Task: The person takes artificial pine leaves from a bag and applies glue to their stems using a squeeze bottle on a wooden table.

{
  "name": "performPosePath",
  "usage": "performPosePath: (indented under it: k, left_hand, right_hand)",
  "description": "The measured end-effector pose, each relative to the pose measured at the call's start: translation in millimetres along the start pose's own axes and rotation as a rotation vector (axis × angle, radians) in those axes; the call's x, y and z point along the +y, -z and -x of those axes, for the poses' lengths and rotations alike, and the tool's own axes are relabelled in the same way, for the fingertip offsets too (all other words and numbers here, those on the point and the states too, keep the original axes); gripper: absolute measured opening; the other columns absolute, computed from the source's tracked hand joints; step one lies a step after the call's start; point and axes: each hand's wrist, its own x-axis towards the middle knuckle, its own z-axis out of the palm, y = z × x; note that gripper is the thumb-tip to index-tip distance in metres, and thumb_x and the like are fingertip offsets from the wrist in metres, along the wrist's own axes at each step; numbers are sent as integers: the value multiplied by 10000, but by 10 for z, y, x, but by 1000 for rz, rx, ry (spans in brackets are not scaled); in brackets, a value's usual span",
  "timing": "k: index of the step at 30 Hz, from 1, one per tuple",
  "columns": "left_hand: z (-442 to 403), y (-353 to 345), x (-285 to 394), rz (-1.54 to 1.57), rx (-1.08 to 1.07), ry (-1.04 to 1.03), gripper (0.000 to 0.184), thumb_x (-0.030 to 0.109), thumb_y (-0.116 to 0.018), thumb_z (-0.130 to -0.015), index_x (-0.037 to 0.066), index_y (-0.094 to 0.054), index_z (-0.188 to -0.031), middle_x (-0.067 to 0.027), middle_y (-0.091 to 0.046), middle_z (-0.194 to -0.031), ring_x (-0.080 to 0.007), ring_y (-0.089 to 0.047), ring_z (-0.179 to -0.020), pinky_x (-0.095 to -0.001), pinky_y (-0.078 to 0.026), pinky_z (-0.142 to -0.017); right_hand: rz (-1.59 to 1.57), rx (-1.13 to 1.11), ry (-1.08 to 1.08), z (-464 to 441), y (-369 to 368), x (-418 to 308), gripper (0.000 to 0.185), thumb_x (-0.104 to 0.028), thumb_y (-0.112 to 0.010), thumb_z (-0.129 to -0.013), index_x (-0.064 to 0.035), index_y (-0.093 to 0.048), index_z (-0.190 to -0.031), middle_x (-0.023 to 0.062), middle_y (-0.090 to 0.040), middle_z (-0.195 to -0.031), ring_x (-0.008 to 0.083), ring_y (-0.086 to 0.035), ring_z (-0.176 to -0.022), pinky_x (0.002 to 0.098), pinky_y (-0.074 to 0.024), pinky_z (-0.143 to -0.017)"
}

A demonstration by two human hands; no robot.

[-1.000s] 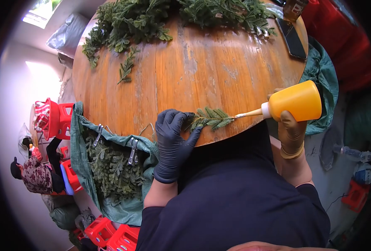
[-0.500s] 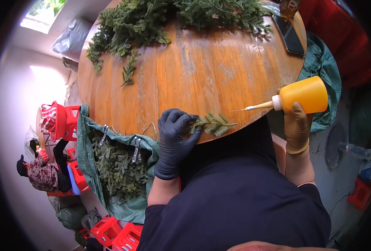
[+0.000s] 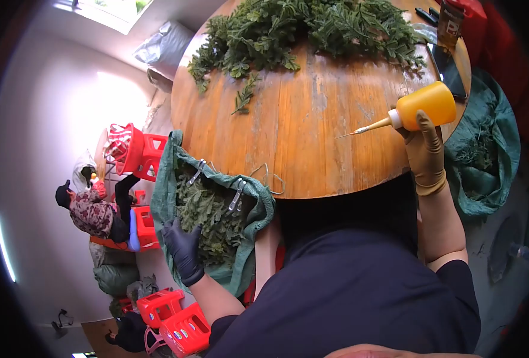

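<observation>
My left hand (image 3: 184,249), in a black glove, is over the left side of an open green woven sack (image 3: 168,170), fingers apart. Inside the sack lie many artificial fir sprigs (image 3: 208,215), and two metal clips (image 3: 237,197) hang at its rim. Whether the hand touches a sprig is unclear. In a tan glove, my right hand (image 3: 427,158) grips a yellow squeeze bottle (image 3: 428,106), tilted with its thin needle tip pointing left above the wooden table (image 3: 312,161).
A heap of green sprigs (image 3: 264,36) covers the table's far side, one small sprig (image 3: 244,95) in front. A phone (image 3: 449,71) lies at the right edge. Another green sack (image 3: 485,161) stands right. Red stools (image 3: 184,331) and a seated person (image 3: 94,212) are left.
My left hand has moved from the table edge left and down to the sack. The sprig it was touching no longer shows at that edge. My right hand keeps the bottle; the view has shifted.
</observation>
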Motion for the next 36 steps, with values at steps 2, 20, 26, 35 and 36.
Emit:
performPosePath:
  k: [2, 20, 26, 35, 36]
  left_hand:
    - [-116, 147, 252, 102, 38, -14, 502, 225, -789, -682, 15, -636, -1111, -193, -583, -1115, -361, -520, -1075, -449, -412, -954]
    - [-2753, -423, 2956, 421, -238, -552, 413, 218, -761, -740, 75, -635, -1106, -135, -666, -962, -277, -651, -862, -372, -518, -794]
    - [-1714, 109, 3183, 1476, -199, -541, 136, 25, -641, -874, 36, -621, -1008, -36, -648, -905, -113, -608, -789, -266, -516, -720]
    - [-397, -58, 2869, 1762, -204, -264, 310, -48, -623, -869, 11, -573, -1169, -28, -597, -981, -101, -595, -829, -245, -502, -747]
    - [-325, -112, 2783, 1587, -187, -241, 327, -62, -617, -861, 8, -571, -1177, -28, -598, -1006, -101, -590, -856, -240, -490, -762]
  right_hand:
    - [-20, -18, -17, 2, 5, 32, 395, -202, -657, -893, -74, -496, -1230, 82, -580, -1118, 233, -597, -1065, 411, -513, -926]
    - [-88, -39, -47, 44, 65, -42, 446, -261, -681, -869, -70, -488, -1223, 87, -591, -1106, 231, -596, -1052, 400, -502, -910]
    - [-273, -40, -117, 15, 206, 14, 456, -287, -680, -875, -71, -494, -1230, 89, -596, -1122, 241, -608, -1063, 381, -522, -903]
    - [-378, -43, -111, 20, 248, 7, 479, -299, -655, -894, -57, -477, -1267, 127, -593, -1185, 264, -613, -1086, 387, -539, -918]
    - [-367, -41, -123, 15, 235, -2, 479, -299, -655, -894, -57, -477, -1267, 127, -593, -1185, 264, -613, -1086, 387, -539, -918]
